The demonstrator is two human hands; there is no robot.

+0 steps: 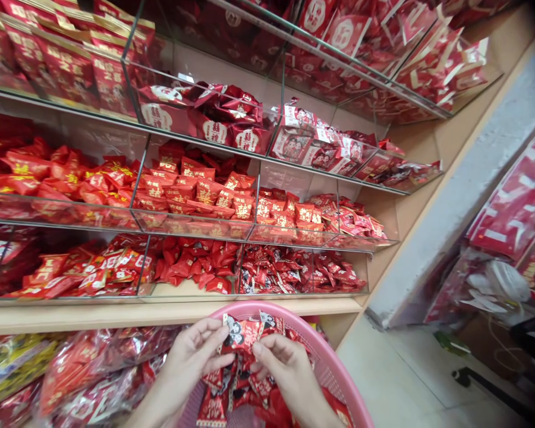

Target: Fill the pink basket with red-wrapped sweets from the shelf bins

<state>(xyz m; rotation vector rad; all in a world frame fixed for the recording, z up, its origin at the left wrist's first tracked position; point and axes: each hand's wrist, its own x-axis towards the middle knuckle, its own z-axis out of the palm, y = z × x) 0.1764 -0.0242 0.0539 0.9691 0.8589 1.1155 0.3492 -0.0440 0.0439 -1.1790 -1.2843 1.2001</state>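
A small red wrapped candy packet [246,333] with black-and-white figures printed on it is held up over a pink plastic basket [334,345]. My left hand [196,351] pinches its left edge between thumb and fingers. At the packet's right side, the thumb and forefinger of my right hand [282,364] are closed on it. Below both hands, more red candy packets [214,404] lie in the basket, partly covered by my fingers and wrists. Another printed packet [271,322] shows just behind my right hand.
Shelves with clear dividers hold many red packets [205,190] in front of me. A wooden ledge [116,315] runs along the bottom, with plastic bags of goods [102,380] beneath it. Tiled floor [396,380] lies to the right, near a dark chair leg [490,392].
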